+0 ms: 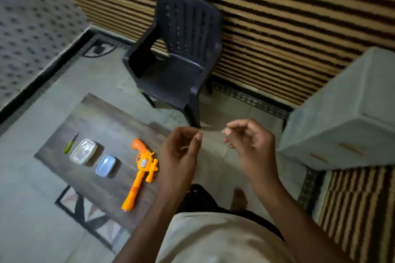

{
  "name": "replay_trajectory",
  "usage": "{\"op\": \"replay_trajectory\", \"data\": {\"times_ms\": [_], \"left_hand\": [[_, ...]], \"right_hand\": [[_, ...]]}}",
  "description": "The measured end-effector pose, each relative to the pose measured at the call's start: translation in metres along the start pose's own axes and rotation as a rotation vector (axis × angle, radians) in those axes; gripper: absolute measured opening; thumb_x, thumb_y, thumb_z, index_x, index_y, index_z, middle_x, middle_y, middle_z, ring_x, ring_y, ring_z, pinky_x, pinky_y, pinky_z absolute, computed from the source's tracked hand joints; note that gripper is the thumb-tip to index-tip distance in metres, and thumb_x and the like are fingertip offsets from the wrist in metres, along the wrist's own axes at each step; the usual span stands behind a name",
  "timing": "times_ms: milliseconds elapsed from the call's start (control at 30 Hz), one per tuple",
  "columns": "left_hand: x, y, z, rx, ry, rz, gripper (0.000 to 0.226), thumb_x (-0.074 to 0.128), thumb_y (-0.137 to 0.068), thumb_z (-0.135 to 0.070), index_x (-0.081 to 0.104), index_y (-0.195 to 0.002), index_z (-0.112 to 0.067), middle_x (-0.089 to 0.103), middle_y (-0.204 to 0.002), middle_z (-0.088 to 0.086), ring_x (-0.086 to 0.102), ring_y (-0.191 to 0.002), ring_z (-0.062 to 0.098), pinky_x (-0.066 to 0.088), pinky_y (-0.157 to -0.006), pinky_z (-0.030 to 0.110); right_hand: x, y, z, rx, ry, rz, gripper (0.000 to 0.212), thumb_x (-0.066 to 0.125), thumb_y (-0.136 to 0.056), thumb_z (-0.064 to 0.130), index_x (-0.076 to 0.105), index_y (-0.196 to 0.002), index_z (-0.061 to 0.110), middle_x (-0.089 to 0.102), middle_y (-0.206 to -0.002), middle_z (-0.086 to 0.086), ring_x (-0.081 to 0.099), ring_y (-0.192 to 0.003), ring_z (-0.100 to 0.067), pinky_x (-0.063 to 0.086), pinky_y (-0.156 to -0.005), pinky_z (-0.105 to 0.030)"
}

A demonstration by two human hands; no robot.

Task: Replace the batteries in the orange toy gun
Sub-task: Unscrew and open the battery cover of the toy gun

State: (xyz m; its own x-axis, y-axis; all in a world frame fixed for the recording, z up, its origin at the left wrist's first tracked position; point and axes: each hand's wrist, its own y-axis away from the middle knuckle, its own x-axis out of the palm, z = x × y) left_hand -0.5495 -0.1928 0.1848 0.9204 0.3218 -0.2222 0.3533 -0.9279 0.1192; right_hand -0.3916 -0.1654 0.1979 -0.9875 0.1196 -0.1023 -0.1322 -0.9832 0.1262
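Dark plastic armchair [177, 57] stands against the striped wall, the biggest thing beyond the low brown wooden counter [102, 117]. That counter carries everything for the job, and the orange plastic toy gun [141, 172] serves as landmark: it lies flat near the counter's right edge, grip pointing away from the person, barrel toward them.

Both of the person's hands hover in the air to the right of the gun, clear of it and of each other. The left hand [181, 156] has its fingers loosely curled with nothing in them; the right hand [250, 141], farther from the gun, is likewise relaxed, half curled and empty.

Left of the gun sits a small rectangular blue-lidded box [105, 165], then farther left a larger clear-lidded box [83, 151], and farthest left a slim green-handled screwdriver [71, 143]. What the boxes hold cannot be made out.

Nothing appears started yet. A sound opening move would be to steady the gun with one hand, find its battery cover, and fetch the screwdriver, keeping any loosened screw on the counter beside the gun.
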Motion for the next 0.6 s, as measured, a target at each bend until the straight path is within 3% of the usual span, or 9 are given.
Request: {"op": "replay_trajectory", "data": {"times_ms": [200,333,500,600], "left_hand": [[0.017,-0.024,-0.013,-0.025,0.016,-0.285,0.003,0.072,-0.098,-0.016,0.074,-0.096,-0.016,0.074,-0.09,-0.003,0.069,-0.083,0.007,0.051,-0.072,0.019],[0.019,-0.055,-0.011,-0.045,0.051,-0.403,0.003,0.073,-0.097,-0.014,0.074,-0.095,-0.014,0.073,-0.085,-0.006,0.067,-0.078,0.005,0.051,-0.071,0.019],[-0.001,-0.098,-0.011,-0.069,0.08,-0.524,0.007,0.074,-0.097,-0.015,0.073,-0.091,-0.019,0.073,-0.083,-0.009,0.068,-0.078,0.003,0.052,-0.072,0.019],[-0.017,-0.121,-0.014,-0.077,0.122,-0.573,0.008,0.074,-0.097,-0.015,0.073,-0.091,-0.021,0.074,-0.084,-0.009,0.069,-0.08,0.006,0.054,-0.073,0.022]], "right_hand": [[0.012,-0.064,0.017,-0.029,0.012,0.236,0.012,0.074,-0.091,0.004,0.073,-0.092,0.016,0.077,-0.082,-0.004,0.075,-0.075,-0.019,0.062,-0.072,-0.037],[0.04,-0.101,0.017,-0.012,-0.003,0.387,0.013,0.073,-0.091,0.0,0.071,-0.091,0.012,0.076,-0.082,-0.009,0.075,-0.077,-0.025,0.062,-0.079,-0.045],[0.086,-0.148,0.039,-0.078,0.019,0.523,0.01,0.071,-0.091,-0.004,0.07,-0.091,0.006,0.074,-0.082,-0.011,0.072,-0.072,-0.016,0.059,-0.073,-0.027],[0.115,-0.175,0.049,-0.13,0.048,0.581,0.01,0.073,-0.091,-0.001,0.071,-0.092,0.008,0.075,-0.083,-0.009,0.073,-0.072,-0.016,0.059,-0.071,-0.029]]}}
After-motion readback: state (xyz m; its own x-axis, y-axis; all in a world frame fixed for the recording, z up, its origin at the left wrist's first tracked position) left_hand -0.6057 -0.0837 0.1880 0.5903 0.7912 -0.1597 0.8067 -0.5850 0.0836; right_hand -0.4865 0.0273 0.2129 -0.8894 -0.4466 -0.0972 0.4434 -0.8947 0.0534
